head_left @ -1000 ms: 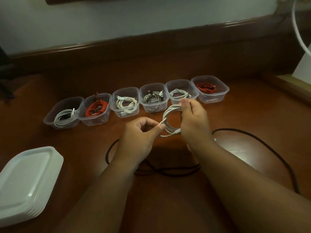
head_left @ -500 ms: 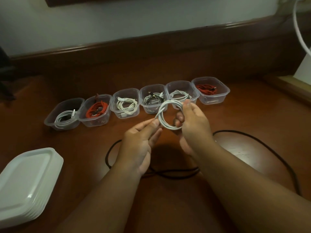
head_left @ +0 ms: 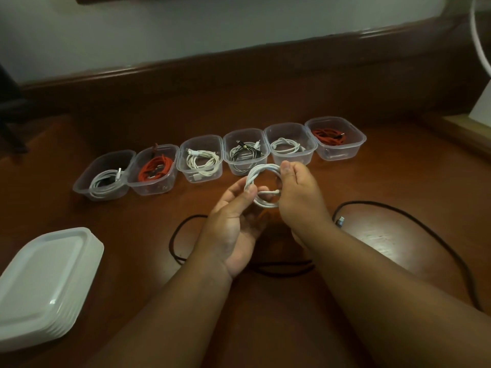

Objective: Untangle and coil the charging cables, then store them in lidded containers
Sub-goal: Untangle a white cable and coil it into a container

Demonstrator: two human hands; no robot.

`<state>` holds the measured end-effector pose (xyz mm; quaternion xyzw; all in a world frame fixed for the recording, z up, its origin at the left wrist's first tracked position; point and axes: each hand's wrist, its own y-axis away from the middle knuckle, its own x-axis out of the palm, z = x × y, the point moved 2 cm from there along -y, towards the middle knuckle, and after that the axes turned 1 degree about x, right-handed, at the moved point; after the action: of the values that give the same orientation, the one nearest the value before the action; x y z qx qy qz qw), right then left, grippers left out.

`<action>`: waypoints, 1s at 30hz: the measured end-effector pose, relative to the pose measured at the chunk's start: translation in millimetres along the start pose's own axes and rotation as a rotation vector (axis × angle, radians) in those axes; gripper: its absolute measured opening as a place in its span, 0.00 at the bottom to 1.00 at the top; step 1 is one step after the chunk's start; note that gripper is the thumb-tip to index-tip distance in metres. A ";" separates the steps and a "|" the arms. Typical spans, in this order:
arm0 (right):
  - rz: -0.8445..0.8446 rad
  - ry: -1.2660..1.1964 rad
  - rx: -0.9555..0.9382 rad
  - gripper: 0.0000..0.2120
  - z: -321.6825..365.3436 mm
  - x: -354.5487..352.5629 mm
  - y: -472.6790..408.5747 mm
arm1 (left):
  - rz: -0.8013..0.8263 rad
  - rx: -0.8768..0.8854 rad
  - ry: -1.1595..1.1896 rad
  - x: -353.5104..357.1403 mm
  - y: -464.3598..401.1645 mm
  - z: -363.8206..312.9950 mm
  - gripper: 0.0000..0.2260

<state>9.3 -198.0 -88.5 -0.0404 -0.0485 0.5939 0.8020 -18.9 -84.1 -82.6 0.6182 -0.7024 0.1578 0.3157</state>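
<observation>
White charging cable (head_left: 261,185), coiled in several loops and held above the worktop (head_left: 398,166) between both hands, in front of the row of six open containers (head_left: 291,155), each already holding a coiled cable. Left hand (head_left: 233,221): thumb and fingers (head_left: 251,193) pinched on the coil's left side. Right hand (head_left: 300,192): fingers clamped on the right side, near where the plug end crosses the loops. Handling, as judged: light, soft and springy; the loops would likely fan open if either pinch relaxes, so a hold across all strands at once, close to the loose end, looks safest. The smooth jacket may slip. Black cable (head_left: 398,216): uncoiled, sprawled on the worktop beneath the arms. Stack of white lids (head_left: 45,282): at the near left, none fitted yet.
</observation>
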 end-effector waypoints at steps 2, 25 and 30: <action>0.014 -0.017 0.087 0.16 -1.6 1.8 -0.9 | 0.031 -0.017 0.078 -0.5 -0.9 1.7 0.13; 0.359 0.444 -0.123 0.06 10.3 -11.7 11.0 | -0.129 0.379 -1.191 -22.3 -9.3 -16.5 0.19; 0.352 0.715 -0.146 0.08 30.3 -13.2 12.7 | -0.140 0.300 -1.160 -8.5 -16.3 -22.8 0.19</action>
<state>-10.4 -206.8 -60.4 -0.3088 0.1990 0.6659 0.6494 2.8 -66.7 -73.7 0.6860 -0.6877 -0.1290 -0.1998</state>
